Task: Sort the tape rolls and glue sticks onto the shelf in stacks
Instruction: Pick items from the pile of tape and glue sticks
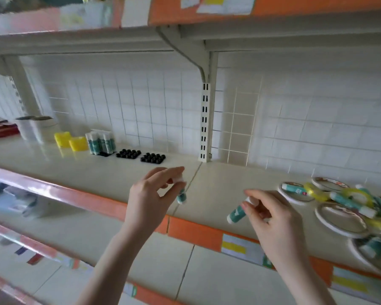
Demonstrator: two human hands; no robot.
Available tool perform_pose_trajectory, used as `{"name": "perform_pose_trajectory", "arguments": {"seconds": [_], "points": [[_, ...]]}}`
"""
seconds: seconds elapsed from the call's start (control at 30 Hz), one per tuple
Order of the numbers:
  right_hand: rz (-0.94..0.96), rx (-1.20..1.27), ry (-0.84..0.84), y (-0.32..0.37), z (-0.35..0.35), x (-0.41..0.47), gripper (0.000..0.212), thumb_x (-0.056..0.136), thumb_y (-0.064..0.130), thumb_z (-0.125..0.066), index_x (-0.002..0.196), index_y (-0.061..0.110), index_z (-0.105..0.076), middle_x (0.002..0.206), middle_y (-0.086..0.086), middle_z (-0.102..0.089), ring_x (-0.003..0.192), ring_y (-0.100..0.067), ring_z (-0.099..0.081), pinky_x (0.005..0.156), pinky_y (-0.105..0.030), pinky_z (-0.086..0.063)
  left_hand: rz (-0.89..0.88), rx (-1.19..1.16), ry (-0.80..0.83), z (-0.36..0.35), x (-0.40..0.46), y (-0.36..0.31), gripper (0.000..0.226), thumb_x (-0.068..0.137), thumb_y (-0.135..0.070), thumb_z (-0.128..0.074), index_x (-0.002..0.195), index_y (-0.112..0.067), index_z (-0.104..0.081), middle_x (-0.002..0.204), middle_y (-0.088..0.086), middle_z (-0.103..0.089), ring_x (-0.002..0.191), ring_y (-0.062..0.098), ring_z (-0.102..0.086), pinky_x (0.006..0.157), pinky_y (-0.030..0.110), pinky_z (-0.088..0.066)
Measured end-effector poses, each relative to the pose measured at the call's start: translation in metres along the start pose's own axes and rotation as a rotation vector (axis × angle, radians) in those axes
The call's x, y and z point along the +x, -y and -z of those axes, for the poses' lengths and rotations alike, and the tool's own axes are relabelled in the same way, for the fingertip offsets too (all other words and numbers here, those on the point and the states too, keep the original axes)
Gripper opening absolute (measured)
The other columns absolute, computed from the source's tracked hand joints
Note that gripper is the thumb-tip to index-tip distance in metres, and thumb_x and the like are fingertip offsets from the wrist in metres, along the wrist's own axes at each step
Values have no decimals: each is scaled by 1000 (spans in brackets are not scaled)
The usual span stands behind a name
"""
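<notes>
Above shelf (pixel 119 172), hands hold glue sticks (pixel 181 195) caps up

Standing glue sticks (pixel 100 142) far left on shelf (pixel 218 179); tape rolls (pixel 341 219) right (heaped).

Single head-worn view – wide-angle, tilted, looking forward and slightly down onto cream shelf (pixel 97 172) from close in front. Front orange edge of shelf runs diagonally across lower frame; tiled back wall (pixel 317 119) fills middle; underside of upper shelf (pixel 75 42) spans top – no second view
</notes>
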State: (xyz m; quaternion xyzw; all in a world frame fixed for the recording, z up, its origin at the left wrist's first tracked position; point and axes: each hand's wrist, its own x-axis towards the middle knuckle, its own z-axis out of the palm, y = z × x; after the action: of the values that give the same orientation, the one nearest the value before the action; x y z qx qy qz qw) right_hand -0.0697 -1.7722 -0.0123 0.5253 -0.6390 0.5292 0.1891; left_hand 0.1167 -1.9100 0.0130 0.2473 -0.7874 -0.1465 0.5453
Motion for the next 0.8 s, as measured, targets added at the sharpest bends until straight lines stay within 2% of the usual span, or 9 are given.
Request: {"name": "perform_pose_trajectory", "arguments": {"seconds": [0.17, 0.27, 0.4, 0.47, 0.57, 0.67, 0.8], "points": [[10, -20, 23, 61, -88, 14, 19, 71, 18, -67, 88, 10, -70, 77, 4, -60, 69, -7, -53, 61, -14, -40, 15, 23, -12, 73, 15, 75, 29, 73, -27, -67, 101, -26, -71, 90, -21, -61, 71, 9, -59, 60, 8, -43], [47, -42, 61, 92, -132, 29, 17, 73, 12, -73, 89, 9, -71, 77, 2, -61, 73, -6, -53, 66, -7, -38, 40, 41, -24, 108, 25, 114, 29, 72, -27, -68, 100, -26, -71, 89, -22, -61, 71, 10, -59, 65, 12, -46], [51, -46, 109, 122, -183, 50, 23, 69, 2, -79, 89, 10, -71, 76, 5, -60, 75, -6, -52, 68, 1, -33, 66, 68, -48, 143, 39, 161, 28, 72, -17, -75, 99, -22, -71, 87, -23, -60, 72, 8, -58, 66, 6, -43], [71, -42, 136, 132, -208, 62, 22, 70, 3, -78, 89, 10, -71, 76, 8, -58, 75, -7, -52, 67, -2, -35, 82, 72, -67, 154, 47, 183, 29, 72, -17, -75, 99, -26, -70, 86, -23, -60, 70, 8, -59, 65, 9, -45], [66, -43, 189, 140, -247, 83, 18, 73, 6, -76, 89, 12, -71, 76, 10, -56, 66, -8, -53, 62, -15, -39, 105, 55, -82, 165, 59, 214, 27, 72, -27, -68, 99, -30, -69, 86, -22, -61, 66, 10, -59, 67, 20, -49], [51, -54, 237, 145, -286, 103, 14, 77, 11, -74, 90, 14, -70, 78, 7, -59, 66, -13, -54, 64, -25, -41, 123, 68, -82, 171, 74, 248, 26, 72, -30, -66, 98, -31, -70, 85, -20, -62, 67, 9, -60, 68, 19, -49], [24, -44, 285, 150, -336, 133, 15, 81, 14, -70, 95, 13, -70, 80, 4, -59, 68, -15, -54, 67, -24, -39, 136, 91, -92, 175, 94, 293, 24, 72, -28, -66, 95, -30, -71, 83, -21, -61, 68, 10, -59, 66, 20, -48]]}}
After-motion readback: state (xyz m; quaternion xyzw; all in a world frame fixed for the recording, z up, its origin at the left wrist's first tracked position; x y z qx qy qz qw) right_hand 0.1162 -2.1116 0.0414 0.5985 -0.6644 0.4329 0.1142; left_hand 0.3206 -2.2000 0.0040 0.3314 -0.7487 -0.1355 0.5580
